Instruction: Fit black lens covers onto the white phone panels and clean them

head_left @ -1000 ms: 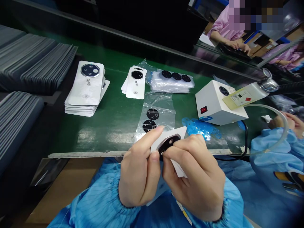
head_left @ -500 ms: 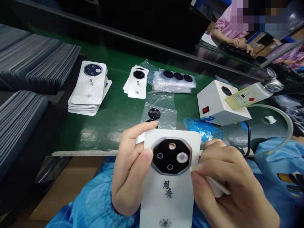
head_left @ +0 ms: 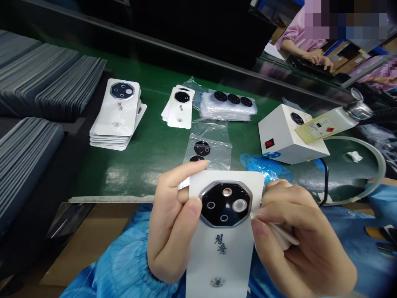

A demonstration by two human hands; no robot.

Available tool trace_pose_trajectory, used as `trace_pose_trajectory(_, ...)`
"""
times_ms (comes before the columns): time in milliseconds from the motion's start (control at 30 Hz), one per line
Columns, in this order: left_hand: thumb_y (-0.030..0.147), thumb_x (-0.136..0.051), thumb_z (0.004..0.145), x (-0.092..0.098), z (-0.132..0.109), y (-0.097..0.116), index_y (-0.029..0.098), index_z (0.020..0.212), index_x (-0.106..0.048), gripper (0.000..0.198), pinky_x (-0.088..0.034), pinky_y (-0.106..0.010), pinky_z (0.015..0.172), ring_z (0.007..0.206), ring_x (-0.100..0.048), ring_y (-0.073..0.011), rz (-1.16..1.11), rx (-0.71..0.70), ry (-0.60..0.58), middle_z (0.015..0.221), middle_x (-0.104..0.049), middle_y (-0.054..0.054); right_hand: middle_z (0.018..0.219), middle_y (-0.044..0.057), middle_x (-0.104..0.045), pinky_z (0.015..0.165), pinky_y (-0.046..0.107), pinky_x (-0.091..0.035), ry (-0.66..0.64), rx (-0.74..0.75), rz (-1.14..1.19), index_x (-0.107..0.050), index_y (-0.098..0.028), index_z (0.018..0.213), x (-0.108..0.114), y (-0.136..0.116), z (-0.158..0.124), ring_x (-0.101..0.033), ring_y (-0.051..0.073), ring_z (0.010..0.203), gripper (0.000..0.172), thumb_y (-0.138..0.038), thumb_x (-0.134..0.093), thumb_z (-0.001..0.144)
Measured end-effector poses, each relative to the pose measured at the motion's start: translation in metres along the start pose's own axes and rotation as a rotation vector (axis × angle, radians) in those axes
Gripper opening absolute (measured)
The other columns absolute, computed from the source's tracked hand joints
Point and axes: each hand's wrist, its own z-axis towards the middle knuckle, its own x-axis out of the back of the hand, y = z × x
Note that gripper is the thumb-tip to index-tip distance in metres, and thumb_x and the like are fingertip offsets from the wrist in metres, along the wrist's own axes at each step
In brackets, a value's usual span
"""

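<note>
A white panel [head_left: 229, 256] with a black octagonal camera plate [head_left: 226, 205] in a silver frame stands tilted toward me at the lower middle. My left hand [head_left: 173, 219] grips its left edge, thumb beside the plate and index finger along the top. Closed in a pinch, my right hand [head_left: 300, 236] holds a white cloth [head_left: 283, 236], whose small tip touches the panel by the frame's right edge. Behind the panel lies a clear bag [head_left: 217, 145] with black octagonal plates inside.
White panels [head_left: 116, 114] are stacked at left, beside rows of grey panels [head_left: 65, 78]. A smaller panel pile [head_left: 181, 109] and bagged plates [head_left: 229, 109] lie farther back. At right, a bottle [head_left: 325, 124] leans on a white box [head_left: 285, 132]. A person [head_left: 310, 45] works beyond.
The panel and my left hand have shifted slightly to the right. My right hand has moved a little, its fingertips now slightly higher at the frame's right edge.
</note>
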Motion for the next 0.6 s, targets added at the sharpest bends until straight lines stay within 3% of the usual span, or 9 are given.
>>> trace_pose_trajectory(133, 0.019, -0.04, 0.091, 0.0, 0.0, 0.0, 0.033, 0.121, -0.049, 0.035, -0.041, -0.023, 0.031, 0.033, -0.045, -0.0109, 0.039, -0.022, -0.016, 0.051, -0.052, 0.004, 0.075, 0.001, -0.053, 0.06, 0.033, -0.04, -0.054, 0.021, 0.01, -0.053, -0.013, 0.084, 0.003, 0.004, 0.0, -0.048, 0.011, 0.067, 0.02, 0.003, -0.052, 0.072)
trace_pose_trajectory(467, 0.019, -0.039, 0.092, 0.003, 0.004, -0.003, 0.032, 0.121, -0.05, 0.034, -0.047, -0.027, 0.041, 0.044, -0.056, -0.0141, 0.056, -0.011, -0.027, 0.056, -0.061, 0.004, 0.071, 0.0, -0.052, 0.057, 0.031, -0.041, -0.078, 0.017, 0.008, -0.051, -0.017, 0.086, 0.002, 0.009, 0.002, -0.048, 0.012, 0.065, 0.022, 0.0, -0.05, 0.072)
trace_pose_trajectory(600, 0.02, -0.043, 0.09, 0.004, 0.006, -0.004, 0.03, 0.118, -0.055, 0.031, -0.047, -0.027, 0.044, 0.053, -0.06, -0.0145, 0.104, 0.002, 0.045, 0.072, -0.065, 0.001, 0.07, 0.0, -0.052, 0.056, 0.032, -0.041, -0.034, 0.062, 0.042, -0.052, -0.016, 0.087, -0.001, 0.013, -0.001, -0.048, 0.012, 0.064, 0.023, 0.001, -0.05, 0.07)
